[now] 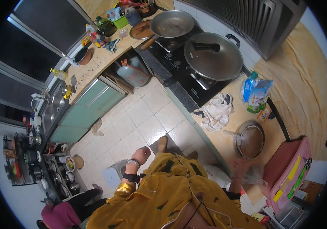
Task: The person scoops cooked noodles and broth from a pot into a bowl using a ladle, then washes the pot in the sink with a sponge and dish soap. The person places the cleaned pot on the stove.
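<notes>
My left hand hangs over the tiled floor near my lap, with its fingers curled in and nothing showing in them. A bracelet and a black strap circle that arm. Motion blurs my right hand at the edge of the right counter. Just beside it is a clear plastic bag; I cannot tell whether the hand grips it. Beyond that hand, on the counter, sits a round metal pan with clear plastic film at its left rim. A pink box or case leans close to the right of the bag.
A lidded wok and an open frying pan are on the gas stove. A crumpled cloth and a blue detergent pouch lie nearby. At lower left are a stool and a person in a purple top.
</notes>
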A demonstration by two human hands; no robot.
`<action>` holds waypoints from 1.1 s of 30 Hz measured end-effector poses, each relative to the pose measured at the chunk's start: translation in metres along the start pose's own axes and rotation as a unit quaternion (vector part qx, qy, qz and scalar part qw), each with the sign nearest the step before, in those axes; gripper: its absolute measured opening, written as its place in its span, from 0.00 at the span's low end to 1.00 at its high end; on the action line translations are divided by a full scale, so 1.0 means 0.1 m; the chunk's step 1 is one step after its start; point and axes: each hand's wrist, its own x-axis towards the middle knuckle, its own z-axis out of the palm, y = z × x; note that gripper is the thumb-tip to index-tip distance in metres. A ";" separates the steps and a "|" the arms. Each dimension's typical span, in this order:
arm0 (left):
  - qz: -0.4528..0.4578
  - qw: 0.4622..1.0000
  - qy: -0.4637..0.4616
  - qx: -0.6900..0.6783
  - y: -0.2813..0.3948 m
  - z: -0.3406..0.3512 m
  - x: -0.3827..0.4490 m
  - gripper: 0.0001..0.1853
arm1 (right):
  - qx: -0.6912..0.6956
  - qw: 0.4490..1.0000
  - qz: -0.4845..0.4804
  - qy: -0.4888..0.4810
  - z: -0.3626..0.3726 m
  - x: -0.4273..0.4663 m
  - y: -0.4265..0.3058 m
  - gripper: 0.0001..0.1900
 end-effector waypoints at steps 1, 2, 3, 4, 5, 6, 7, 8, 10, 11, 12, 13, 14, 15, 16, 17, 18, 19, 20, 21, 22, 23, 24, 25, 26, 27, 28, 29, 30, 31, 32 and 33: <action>-0.007 1.000 -0.008 -0.014 -0.06 -0.04 0.02 0.13 | 0.003 1.000 -0.019 -0.014 0.05 -0.04 -0.06 0.48; 0.003 1.000 -0.011 -0.025 -0.13 -0.08 0.05 0.13 | -0.011 0.999 -0.011 -0.047 0.15 -0.04 -0.12 0.46; 0.005 0.999 -0.015 -0.031 -0.21 -0.14 0.10 0.13 | -0.024 0.997 -0.004 -0.079 0.27 -0.04 -0.18 0.45; 0.016 0.999 -0.011 -0.043 -0.30 -0.20 0.16 0.13 | -0.053 0.995 -0.005 -0.081 0.42 -0.11 -0.20 0.42; 0.025 0.998 -0.010 -0.050 -0.41 -0.28 0.23 0.12 | -0.020 0.990 -0.048 -0.128 0.58 -0.19 -0.23 0.40; 0.035 0.998 -0.007 -0.054 -0.54 -0.38 0.31 0.12 | -0.001 0.984 -0.099 -0.145 0.84 -0.28 -0.26 0.36; 0.040 0.998 -0.004 -0.056 -0.69 -0.49 0.40 0.11 | -0.005 0.973 -0.164 -0.161 1.12 -0.42 -0.28 0.33; 0.055 0.996 -0.007 -0.074 -0.84 -0.63 0.48 0.10 | -0.004 0.971 -0.144 -0.191 1.41 -0.59 -0.33 0.30; 0.045 0.994 0.014 -0.096 -1.17 -0.91 0.63 0.09 | -0.059 0.963 -0.120 -0.234 2.02 -0.94 -0.52 0.24; 0.049 0.992 0.029 -0.110 -1.34 -1.06 0.72 0.08 | -0.041 0.945 -0.163 -0.280 2.34 -1.15 -0.61 0.21; 0.056 0.991 0.054 -0.110 -1.51 -1.21 0.78 0.08 | -0.030 0.932 -0.176 -0.315 2.64 -1.39 -0.70 0.19; 0.044 0.991 0.072 -0.107 -1.67 -1.34 0.84 0.08 | -0.057 0.920 -0.141 -0.362 2.89 -1.59 -0.82 0.18; 0.037 0.991 0.084 -0.093 -1.83 -1.48 0.89 0.09 | -0.063 0.897 -0.110 -0.423 3.15 -1.76 -0.95 0.17; 0.030 0.990 0.092 -0.102 -1.97 -1.60 0.93 0.09 | -0.078 0.881 -0.108 -0.455 3.41 -1.91 -1.07 0.17; 0.021 0.989 0.096 -0.112 -2.10 -1.72 0.99 0.10 | -0.066 0.856 -0.108 -0.501 3.66 -2.04 -1.18 0.16; 0.005 0.988 0.100 -0.120 -2.20 -1.82 1.04 0.10 | -0.052 0.841 -0.100 -0.530 3.93 -2.13 -1.28 0.16; 0.008 0.987 0.104 -0.119 -2.29 -1.92 1.09 0.10 | -0.023 0.822 -0.083 -0.562 4.20 -2.19 -1.37 0.15; 0.002 0.987 0.106 -0.117 -2.37 -2.01 1.14 0.10 | -0.035 0.829 -0.080 -0.553 4.45 -2.23 -1.44 0.15; -0.008 0.987 0.108 -0.115 -2.43 -2.09 1.20 0.10 | -0.024 0.824 -0.091 -0.559 4.71 -2.23 -1.50 0.16; 0.000 0.986 0.116 -0.119 -2.47 -2.15 1.25 0.10 | -0.011 0.846 -0.043 -0.531 5.00 -2.21 -1.55 0.16; 0.005 0.985 0.123 -0.123 -2.50 -2.20 1.30 0.10 | 0.035 0.848 -0.026 -0.529 5.31 -2.16 -1.58 0.17; 0.000 0.984 0.126 -0.129 -2.51 -2.24 1.39 0.10 | 0.056 0.862 0.024 -0.503 5.64 -2.06 -1.62 0.19; -0.012 0.984 0.123 -0.129 -2.53 -2.27 1.45 0.09 | 0.090 0.865 0.057 -0.491 5.98 -1.94 -1.66 0.21; -0.020 0.984 0.123 -0.130 -2.53 -2.30 1.53 0.10 | 0.116 0.878 0.078 -0.457 6.33 -1.81 -1.69 0.24; -0.026 0.985 0.114 -0.125 -2.54 -2.34 1.62 0.10 | 0.139 0.891 0.095 -0.422 6.66 -1.66 -1.72 0.27; -0.019 0.985 0.117 -0.124 -2.56 -2.38 1.68 0.10 | 0.141 0.903 0.116 -0.390 6.95 -1.52 -1.74 0.28; -0.033 0.983 0.107 -0.147 -2.56 -2.43 1.75 0.10 | 0.142 0.915 0.132 -0.353 7.26 -1.35 -1.80 0.30; -0.056 0.979 0.100 -0.168 -2.55 -2.51 1.81 0.10 | 0.142 0.926 0.149 -0.317 7.54 -1.18 -1.88 0.31; -0.065 0.980 0.096 -0.163 -2.54 -2.60 1.87 0.10 | 0.176 0.912 0.171 -0.327 7.78 -1.03 -1.95 0.32; -0.047 0.981 0.107 -0.158 -2.52 -2.70 1.91 0.10 | 0.199 0.906 0.207 -0.311 7.94 -0.91 -1.98 0.33; -0.056 0.982 0.107 -0.148 -2.49 -2.81 1.91 0.09 | 0.253 0.864 0.214 -0.378 8.01 -0.79 -2.01 0.30; -0.070 0.982 0.108 -0.137 -2.44 -2.91 1.95 0.09 | 0.309 0.838 0.234 -0.385 8.12 -0.71 -2.05 0.23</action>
